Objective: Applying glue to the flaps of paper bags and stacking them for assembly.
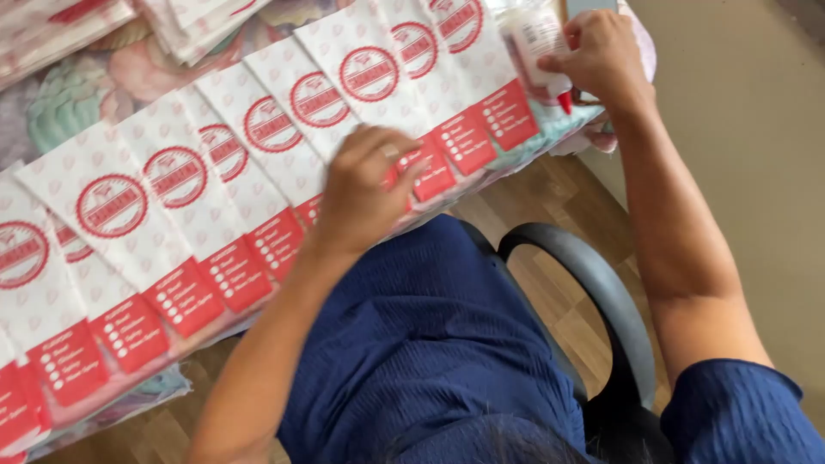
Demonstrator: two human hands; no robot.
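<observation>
A long overlapping row of white paper bags (258, 146) with round red emblems and red bottom flaps lies along the table edge. My left hand (365, 193) rests fingers-down on the red flap of one bag near the middle of the row. My right hand (597, 56) grips a white glue bottle (537, 43) with a red nozzle, tipped downward over the bag at the right end of the row.
More stacked paper bags (198, 21) lie at the back on a pastel patterned tablecloth (64, 107). A black chair armrest (593, 292) curves below the table over a wooden floor (550, 198). My blue clothing (430, 344) fills the lower middle.
</observation>
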